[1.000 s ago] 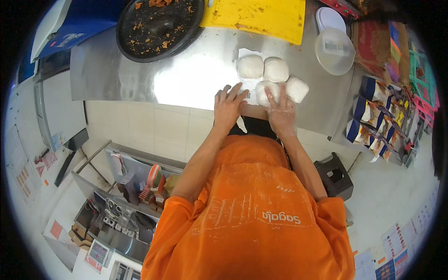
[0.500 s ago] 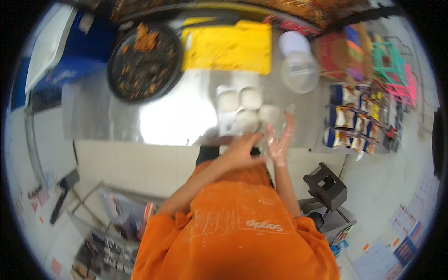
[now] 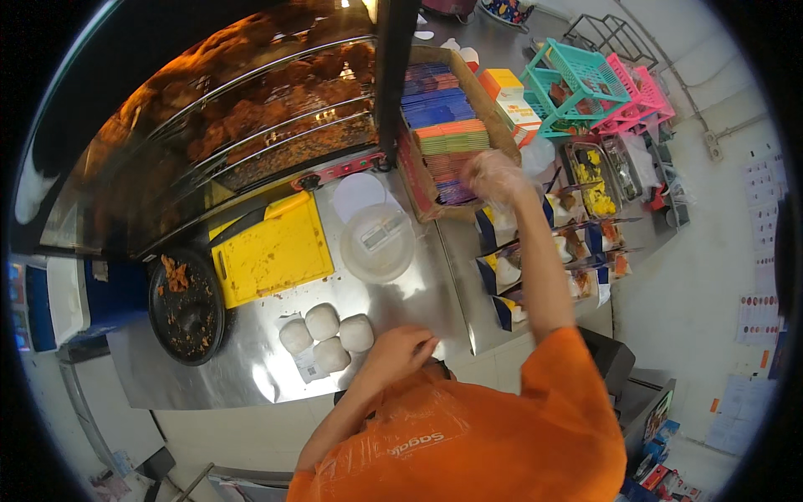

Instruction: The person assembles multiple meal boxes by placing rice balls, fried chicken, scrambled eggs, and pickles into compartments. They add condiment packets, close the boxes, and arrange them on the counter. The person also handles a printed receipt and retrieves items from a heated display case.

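My right hand [image 3: 493, 177], in a clear plastic glove, reaches over the near end of a cardboard box [image 3: 405, 177] packed with folded coloured cartons [image 3: 452, 144]. Its fingertips are at the purple ones; blur and the glove hide whether they grip any. Bare and loosely curled, my left hand [image 3: 403, 351] rests by the steel table's [image 3: 251, 356] front edge, with nothing visible in it. Just left of it sit several round white bundles [image 3: 332, 355], some on a printed paper. Filled dark-blue food boxes [image 3: 507, 269] stand in rows below my right forearm.
A yellow cutting board [image 3: 280, 259] with a knife [image 3: 238, 227] lies beside a black round pan [image 3: 186, 305] of crumbs. Further back is a heated glass cabinet [image 3: 276, 125] of fried food. A clear round tub [image 3: 376, 251] and green baskets [image 3: 573, 88] are also around.
The view has turned to the right. My gloved right hand has gone from in front of me to the carton box. My left hand has drawn apart from it and curled beside the bundles.
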Available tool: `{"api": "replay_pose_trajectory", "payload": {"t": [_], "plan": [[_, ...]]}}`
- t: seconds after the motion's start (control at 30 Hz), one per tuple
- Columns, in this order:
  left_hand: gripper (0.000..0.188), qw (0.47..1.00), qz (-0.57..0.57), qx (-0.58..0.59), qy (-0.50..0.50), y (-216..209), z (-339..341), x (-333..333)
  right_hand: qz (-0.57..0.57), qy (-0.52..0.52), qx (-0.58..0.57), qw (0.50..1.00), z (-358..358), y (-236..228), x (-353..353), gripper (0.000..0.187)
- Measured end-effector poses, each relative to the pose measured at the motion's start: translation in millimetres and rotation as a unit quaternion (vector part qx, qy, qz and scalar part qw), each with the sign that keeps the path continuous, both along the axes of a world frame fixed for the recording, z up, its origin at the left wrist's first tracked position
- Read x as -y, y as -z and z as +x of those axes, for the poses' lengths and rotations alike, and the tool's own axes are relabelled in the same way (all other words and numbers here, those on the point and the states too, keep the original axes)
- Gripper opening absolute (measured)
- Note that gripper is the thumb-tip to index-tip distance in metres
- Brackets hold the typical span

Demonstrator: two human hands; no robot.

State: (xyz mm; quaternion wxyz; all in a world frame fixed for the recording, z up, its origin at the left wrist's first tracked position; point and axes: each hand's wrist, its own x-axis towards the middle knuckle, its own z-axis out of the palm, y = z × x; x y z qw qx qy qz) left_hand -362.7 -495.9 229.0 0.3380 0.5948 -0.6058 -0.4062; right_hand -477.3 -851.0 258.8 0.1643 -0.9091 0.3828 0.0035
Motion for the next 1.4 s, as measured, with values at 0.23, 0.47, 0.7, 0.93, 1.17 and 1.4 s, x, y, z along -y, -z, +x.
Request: {"api": "replay_pose_trajectory", "payload": {"t": [0.23,0.47,0.7,0.93,1.17,1.4], "plan": [[0.012,0.984,-0.085,0.06,-0.146,-34.1,39.2,117.5,-0.011,-0.172,-0.045,0.984,-17.3,5.5,19.0,0.07],[0.027,0.903,-0.103,0.403,-0.109,7.8,45.7,269.7,0.022,-0.128,0.056,0.99,-10.4,3.7,39.3,0.064],[0.043,0.869,0.003,0.464,-0.173,20.0,40.4,303.9,0.129,-0.005,0.036,0.991,5.5,28.9,73.1,0.037],[0.067,0.895,0.038,0.413,-0.164,14.2,48.1,297.9,0.007,-0.128,-0.013,0.992,4.3,14.7,71.4,0.036],[0.097,0.913,0.083,0.374,-0.138,-0.5,51.2,297.5,0.054,-0.098,-0.026,0.993,13.6,15.8,77.3,0.04],[0.084,0.925,0.086,0.343,-0.138,0.6,54.4,291.4,-0.079,-0.211,0.014,0.974,8.1,34.0,69.1,0.025]]}}
